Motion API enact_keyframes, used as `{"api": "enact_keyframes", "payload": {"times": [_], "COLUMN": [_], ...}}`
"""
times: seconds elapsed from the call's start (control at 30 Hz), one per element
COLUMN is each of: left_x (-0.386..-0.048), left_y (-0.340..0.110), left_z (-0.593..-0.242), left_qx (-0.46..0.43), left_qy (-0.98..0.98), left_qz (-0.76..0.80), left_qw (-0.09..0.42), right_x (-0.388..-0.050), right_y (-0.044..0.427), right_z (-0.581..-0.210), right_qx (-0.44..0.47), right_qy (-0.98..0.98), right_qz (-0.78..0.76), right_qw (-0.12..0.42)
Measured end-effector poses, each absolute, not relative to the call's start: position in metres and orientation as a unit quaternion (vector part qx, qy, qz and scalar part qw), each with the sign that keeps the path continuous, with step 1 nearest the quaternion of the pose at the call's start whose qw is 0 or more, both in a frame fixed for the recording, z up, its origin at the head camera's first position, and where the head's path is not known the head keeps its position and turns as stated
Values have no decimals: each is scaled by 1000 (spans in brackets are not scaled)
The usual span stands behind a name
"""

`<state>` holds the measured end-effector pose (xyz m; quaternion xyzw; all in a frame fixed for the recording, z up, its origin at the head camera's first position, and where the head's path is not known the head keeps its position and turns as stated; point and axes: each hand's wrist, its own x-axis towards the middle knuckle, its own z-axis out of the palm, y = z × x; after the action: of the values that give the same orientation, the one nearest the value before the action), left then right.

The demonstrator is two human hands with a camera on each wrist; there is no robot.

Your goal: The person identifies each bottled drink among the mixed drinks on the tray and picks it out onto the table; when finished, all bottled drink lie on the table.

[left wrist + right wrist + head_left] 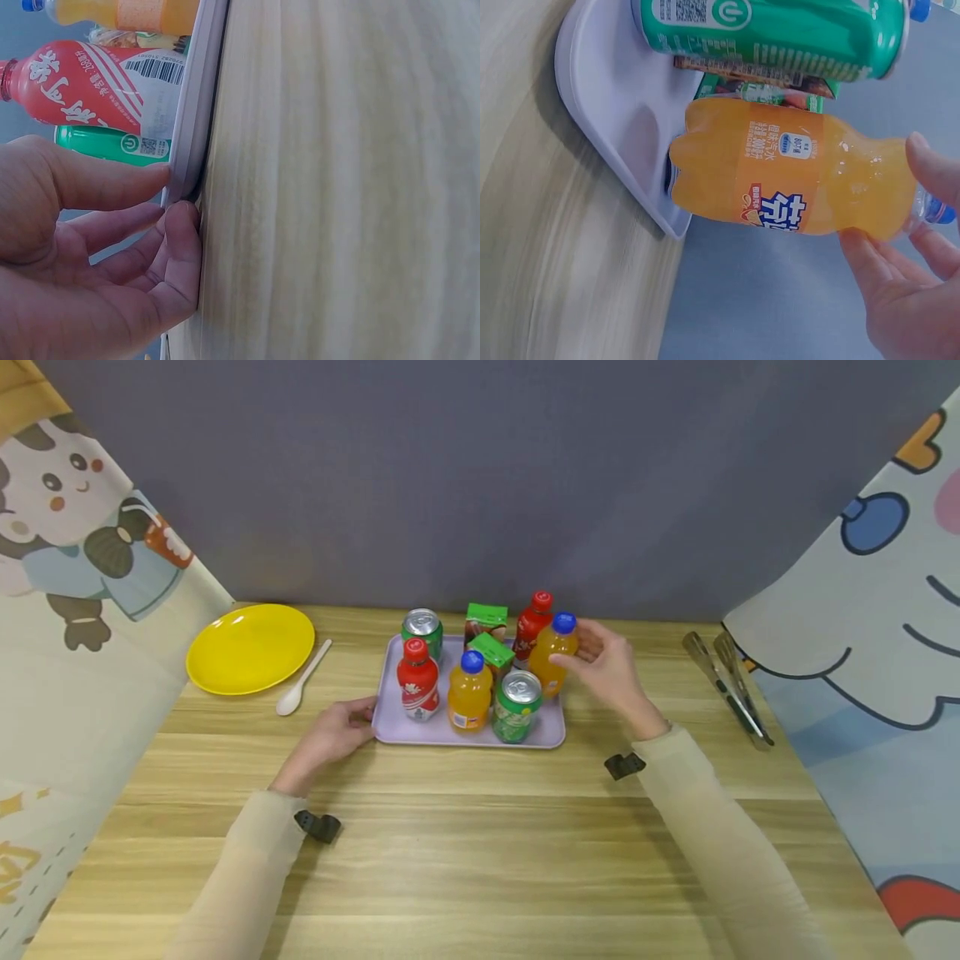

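My right hand (611, 675) holds an orange soda bottle (550, 667) with a blue cap, thumb and fingers about its upper part. The bottle stands at the right end of a pale purple tray (552, 731); I cannot tell whether its base touches the tray. At the other end, my left hand (339, 731) pinches the tray's left rim between thumb and fingers. Also on the tray are a second orange soda bottle (469, 700), two red bottles, front (417, 683) and back (528, 632), two green cans, front (516, 714) and back (424, 632), and two green-topped drink cartons (487, 617).
To the left lie a yellow plate (251, 650) and a white spoon (303, 679). Metal tongs (731, 689) lie near the table's right edge. A grey partition (480, 485) rises behind the tray, and printed panels flank the wooden table (480, 852).
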<state>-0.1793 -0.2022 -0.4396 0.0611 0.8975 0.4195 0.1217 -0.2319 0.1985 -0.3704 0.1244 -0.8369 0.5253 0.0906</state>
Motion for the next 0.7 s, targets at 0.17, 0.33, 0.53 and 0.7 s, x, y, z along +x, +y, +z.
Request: {"api": "enact_keyframes", "payload": {"times": [0.17,0.33,0.53,0.7], "left_x": [-180,-181,-182,-181], "left_y": [-204,-204,-204,-203], "left_z": [-440,-441,-441,-442], "left_qx": [60,59,52,48], "left_qy": [899,897,893,899], "left_qz": [416,418,427,416], "left_qw": [123,126,132,130], "right_x": [-237,-240,-246,-250], "right_y": [206,212,220,228], "right_z": [-372,-370,-370,-371], "right_qx": [118,110,112,110], "right_qy": [-841,-842,-843,-841], "right_qz": [520,518,510,512], "right_qw": [97,104,125,137]}}
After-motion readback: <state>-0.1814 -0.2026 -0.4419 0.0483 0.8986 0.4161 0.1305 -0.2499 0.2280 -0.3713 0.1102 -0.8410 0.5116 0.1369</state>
